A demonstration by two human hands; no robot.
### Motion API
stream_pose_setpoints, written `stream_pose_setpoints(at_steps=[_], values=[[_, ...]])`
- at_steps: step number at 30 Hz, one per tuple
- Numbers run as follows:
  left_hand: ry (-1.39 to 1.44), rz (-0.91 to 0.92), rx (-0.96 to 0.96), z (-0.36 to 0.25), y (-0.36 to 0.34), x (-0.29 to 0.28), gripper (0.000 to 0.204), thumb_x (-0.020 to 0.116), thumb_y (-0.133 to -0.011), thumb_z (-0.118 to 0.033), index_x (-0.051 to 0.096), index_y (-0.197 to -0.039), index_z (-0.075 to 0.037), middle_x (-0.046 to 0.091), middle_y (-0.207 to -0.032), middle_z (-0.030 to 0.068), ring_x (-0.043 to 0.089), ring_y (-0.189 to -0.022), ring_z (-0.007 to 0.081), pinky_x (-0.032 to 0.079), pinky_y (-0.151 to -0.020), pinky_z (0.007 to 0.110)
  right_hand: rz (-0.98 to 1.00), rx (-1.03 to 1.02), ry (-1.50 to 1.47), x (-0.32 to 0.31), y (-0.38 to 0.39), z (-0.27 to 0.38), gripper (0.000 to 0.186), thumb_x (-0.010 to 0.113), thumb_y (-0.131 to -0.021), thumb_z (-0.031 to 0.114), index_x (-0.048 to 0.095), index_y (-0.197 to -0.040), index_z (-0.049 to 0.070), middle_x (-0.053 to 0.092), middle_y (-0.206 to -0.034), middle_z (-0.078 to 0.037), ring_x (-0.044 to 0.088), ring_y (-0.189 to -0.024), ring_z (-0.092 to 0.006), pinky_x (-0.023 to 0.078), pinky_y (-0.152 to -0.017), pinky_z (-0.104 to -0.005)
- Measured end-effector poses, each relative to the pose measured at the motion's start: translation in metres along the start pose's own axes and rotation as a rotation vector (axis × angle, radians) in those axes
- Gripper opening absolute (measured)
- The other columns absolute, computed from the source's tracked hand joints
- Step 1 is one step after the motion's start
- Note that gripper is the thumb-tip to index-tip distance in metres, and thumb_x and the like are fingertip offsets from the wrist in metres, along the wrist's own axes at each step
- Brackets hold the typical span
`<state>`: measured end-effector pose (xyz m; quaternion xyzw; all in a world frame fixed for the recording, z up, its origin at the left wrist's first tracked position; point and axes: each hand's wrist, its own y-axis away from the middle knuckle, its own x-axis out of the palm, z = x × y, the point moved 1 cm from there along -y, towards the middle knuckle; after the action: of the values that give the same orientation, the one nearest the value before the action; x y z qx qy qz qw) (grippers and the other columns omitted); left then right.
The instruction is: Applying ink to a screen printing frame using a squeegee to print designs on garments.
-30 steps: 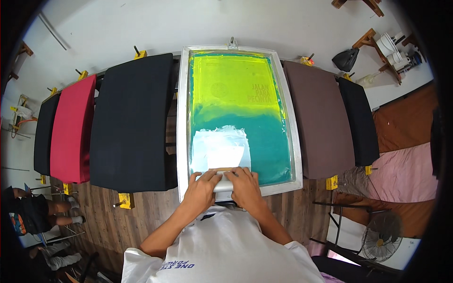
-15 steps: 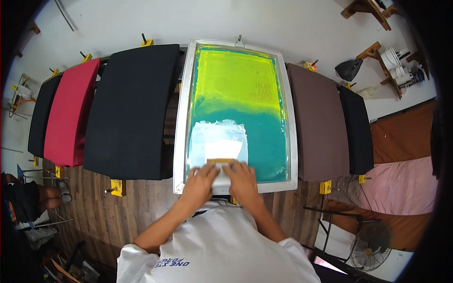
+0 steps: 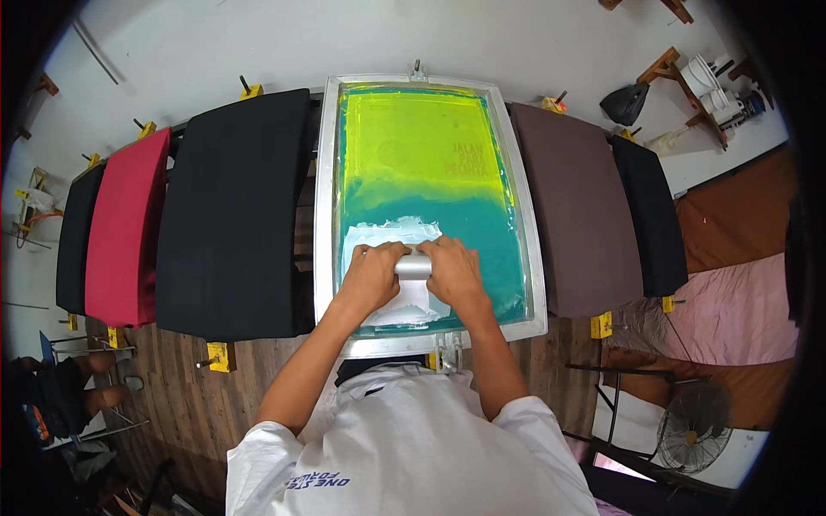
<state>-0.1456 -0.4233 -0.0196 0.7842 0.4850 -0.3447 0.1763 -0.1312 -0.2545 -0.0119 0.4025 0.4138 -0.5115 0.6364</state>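
In the middle stands a silk screen with an aluminium frame (image 3: 537, 258). Its mesh is yellow-green at the far end and teal nearer me. A squeegee (image 3: 413, 267) with a silvery handle lies across the near part of the mesh. My left hand (image 3: 372, 275) is closed around its left end, and my right hand (image 3: 454, 271) around the right. Pale white ink (image 3: 389, 233) spreads in a ragged patch beyond and around the squeegee. The squeegee's blade edge is hidden. Both forearms reach forward from white sleeves.
Fabric-covered boards flank the screen: black (image 3: 237, 215), pink-red (image 3: 129, 228) and another black at left, brown (image 3: 578, 215) and black (image 3: 650, 224) at right. Yellow clamps (image 3: 221, 356) hold their ends. A fan (image 3: 693, 430) stands at lower right; another person's legs (image 3: 99, 387) show at left.
Both hands have moved away from my body with the squeegee, from the near edge of the screen up over the white patch. The whole view has shifted slightly.
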Motion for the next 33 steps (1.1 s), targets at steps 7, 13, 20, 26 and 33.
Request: stream_pose_setpoints(at_steps=[7,13,20,26,33], values=[[-0.082,0.085,0.015,-0.01,0.038,0.0,0.045,0.063,-0.068,0.008,0.064,-0.112,0.0,0.065,-0.115,0.0176,0.062,-0.106,0.0309,0.039,-0.096,0.045,0.086,-0.011,-0.034,0.004,0.037,0.014,0.049,0.068,-0.066,-0.002,0.065,-0.114,0.01,0.061,-0.106,-0.013,0.056,-0.104,-0.0327,0.046,-0.083,-0.0464],[-0.077,0.138,-0.049,-0.036,0.099,0.003,0.059,0.065,-0.067,0.007,0.059,-0.125,0.0,0.058,-0.131,0.0207,0.056,-0.12,0.0321,0.036,-0.104,0.047,0.088,-0.137,-0.064,0.01,0.09,0.024,0.05,0.068,-0.068,0.0,0.064,-0.116,0.01,0.06,-0.109,-0.01,0.055,-0.107,-0.0275,0.039,-0.087,-0.0446],[-0.086,0.023,-0.043,-0.038,0.081,-0.016,0.055,0.06,-0.068,0.009,0.059,-0.122,0.0,0.06,-0.125,0.0217,0.057,-0.118,0.0325,0.036,-0.105,0.045,0.106,-0.145,-0.018,-0.015,0.059,0.031,0.053,0.065,-0.066,-0.004,0.065,-0.116,0.012,0.063,-0.112,-0.009,0.056,-0.108,-0.0287,0.039,-0.089,-0.0426],[-0.001,-0.086,0.009,-0.003,0.027,-0.017,0.043,0.059,-0.067,0.01,0.065,-0.11,0.003,0.068,-0.104,0.0227,0.064,-0.097,0.038,0.046,-0.091,0.044,0.04,-0.182,0.072,-0.014,-0.002,0.023,0.04,0.063,-0.072,-0.003,0.068,-0.11,0.01,0.066,-0.103,-0.014,0.06,-0.1,-0.0334,0.046,-0.081,-0.0481],[-0.087,-0.04,-0.036,-0.002,0.054,0.004,0.059,0.063,-0.064,0.01,0.061,-0.123,0.0,0.06,-0.127,0.0207,0.06,-0.113,0.0356,0.044,-0.099,0.045,-0.015,-0.211,0.028,0.015,0.029,0.014,0.047,0.067,-0.067,-0.001,0.064,-0.113,0.01,0.062,-0.105,-0.011,0.058,-0.101,-0.032,0.046,-0.079,-0.0461]])
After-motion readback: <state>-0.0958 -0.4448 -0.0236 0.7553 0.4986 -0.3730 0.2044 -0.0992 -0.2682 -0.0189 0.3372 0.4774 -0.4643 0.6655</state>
